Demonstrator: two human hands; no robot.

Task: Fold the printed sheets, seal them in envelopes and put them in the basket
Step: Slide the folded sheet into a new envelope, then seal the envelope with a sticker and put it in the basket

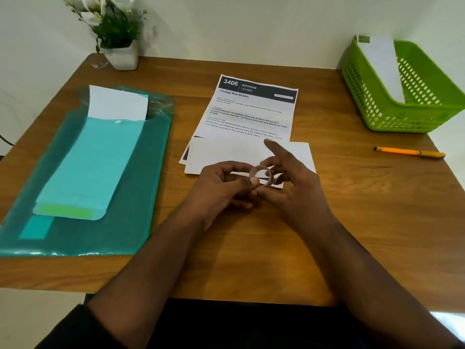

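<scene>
Topmost, printed sheet [254,110] headed "3406 BEDROOM, Change Bed Sheets".

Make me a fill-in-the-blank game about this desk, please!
1. The green plastic basket holds one white ____.
2. The small clear tape roll is held between both ____.
3. The orange pen lies on the brown wooden ____.
4. The printed sheet shows the number ____.

Missing words: envelope; hands; table; 3406
</scene>
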